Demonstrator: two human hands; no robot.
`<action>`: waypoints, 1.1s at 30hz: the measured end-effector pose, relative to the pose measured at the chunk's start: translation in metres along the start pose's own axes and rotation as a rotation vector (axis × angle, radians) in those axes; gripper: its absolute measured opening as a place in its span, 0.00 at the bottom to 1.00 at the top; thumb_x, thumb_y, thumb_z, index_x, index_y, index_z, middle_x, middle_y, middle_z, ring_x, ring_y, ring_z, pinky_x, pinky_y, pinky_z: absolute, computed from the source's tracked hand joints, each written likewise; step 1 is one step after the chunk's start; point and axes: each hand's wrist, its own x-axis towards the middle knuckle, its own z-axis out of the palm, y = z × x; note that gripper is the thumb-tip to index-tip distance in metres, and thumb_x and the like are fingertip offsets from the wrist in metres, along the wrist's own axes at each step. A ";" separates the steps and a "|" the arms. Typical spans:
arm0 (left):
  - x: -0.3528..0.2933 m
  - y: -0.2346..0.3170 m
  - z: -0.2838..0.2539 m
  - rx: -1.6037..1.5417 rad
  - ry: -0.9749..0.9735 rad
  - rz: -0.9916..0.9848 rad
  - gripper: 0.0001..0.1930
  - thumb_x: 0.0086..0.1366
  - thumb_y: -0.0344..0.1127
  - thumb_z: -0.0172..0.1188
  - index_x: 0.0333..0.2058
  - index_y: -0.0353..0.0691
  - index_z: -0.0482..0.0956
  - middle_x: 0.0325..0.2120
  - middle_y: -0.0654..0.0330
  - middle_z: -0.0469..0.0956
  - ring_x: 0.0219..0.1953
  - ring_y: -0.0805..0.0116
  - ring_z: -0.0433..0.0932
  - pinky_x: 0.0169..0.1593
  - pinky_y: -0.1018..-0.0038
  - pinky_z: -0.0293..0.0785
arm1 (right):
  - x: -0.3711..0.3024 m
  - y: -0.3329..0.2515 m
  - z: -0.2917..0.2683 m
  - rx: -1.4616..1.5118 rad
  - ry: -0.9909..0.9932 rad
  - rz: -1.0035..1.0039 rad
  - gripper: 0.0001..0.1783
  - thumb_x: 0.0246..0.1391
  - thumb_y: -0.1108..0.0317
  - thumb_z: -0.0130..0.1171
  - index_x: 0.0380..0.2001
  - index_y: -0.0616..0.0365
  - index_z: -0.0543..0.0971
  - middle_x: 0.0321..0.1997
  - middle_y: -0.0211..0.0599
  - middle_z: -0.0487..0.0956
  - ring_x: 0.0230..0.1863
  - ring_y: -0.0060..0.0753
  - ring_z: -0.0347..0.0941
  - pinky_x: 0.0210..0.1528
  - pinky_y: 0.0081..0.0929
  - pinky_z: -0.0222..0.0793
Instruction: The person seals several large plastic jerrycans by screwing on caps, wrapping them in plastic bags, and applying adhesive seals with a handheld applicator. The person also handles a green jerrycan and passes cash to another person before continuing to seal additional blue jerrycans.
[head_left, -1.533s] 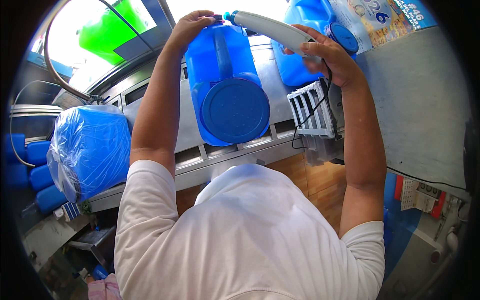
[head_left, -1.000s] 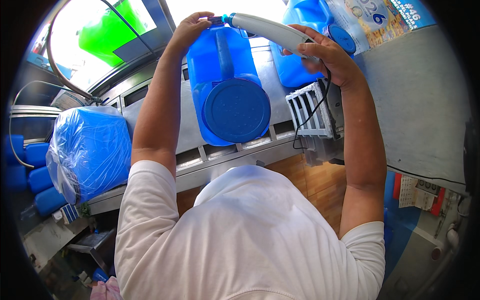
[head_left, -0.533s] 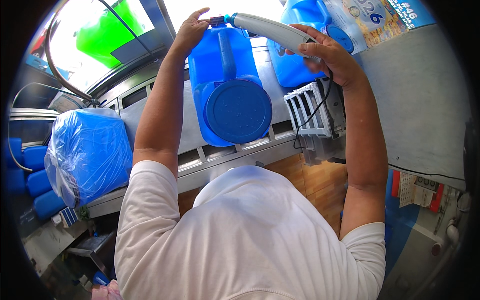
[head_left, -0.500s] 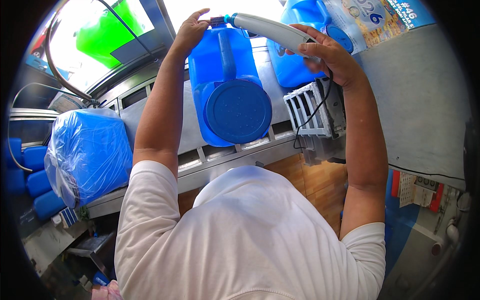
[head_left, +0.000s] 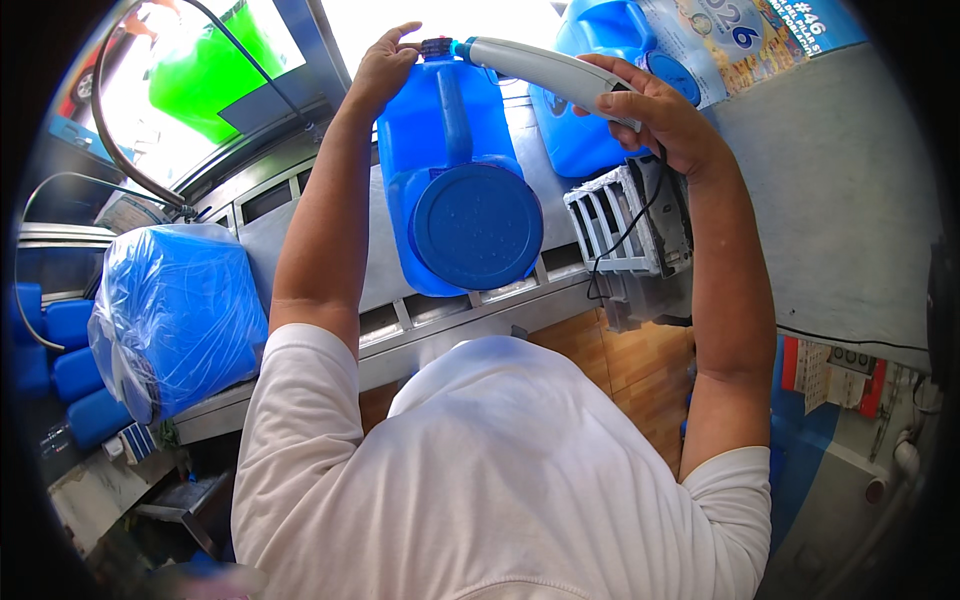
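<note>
A translucent blue water jug point(head_left: 405, 200) lies on the metal counter, its big round dark-blue lid point(head_left: 477, 226) facing me and its handle beyond. At the jug's far end is a small dark spout cap point(head_left: 436, 47). My left hand point(head_left: 384, 72) is beside that cap, index finger stretched out and a lower fingertip at the cap's left side. My right hand point(head_left: 660, 112) is closed round a long white corded hand tool point(head_left: 535, 73). The tool's blue tip points left at the cap; whether they touch I cannot tell.
A second blue jug point(head_left: 575, 135) stands behind the tool. Left lies a blue container in clear plastic point(head_left: 185, 310). A white-slatted grey box point(head_left: 615, 225) sits right of the jug, the black cord point(head_left: 627, 235) hanging over it. Hoses point(head_left: 100, 110) curve at far left.
Both hands keep nearly the same places at the spout cap. The white tool's rear end has dipped slightly in my right hand.
</note>
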 end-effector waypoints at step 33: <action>-0.001 0.012 0.007 -0.015 0.005 -0.033 0.26 0.65 0.28 0.48 0.63 0.41 0.70 0.52 0.49 0.78 0.44 0.69 0.79 0.47 0.76 0.78 | 0.014 -0.018 -0.018 -0.104 -0.023 -0.019 0.43 0.47 0.51 0.66 0.65 0.61 0.69 0.33 0.34 0.81 0.20 0.15 0.66 0.21 0.15 0.61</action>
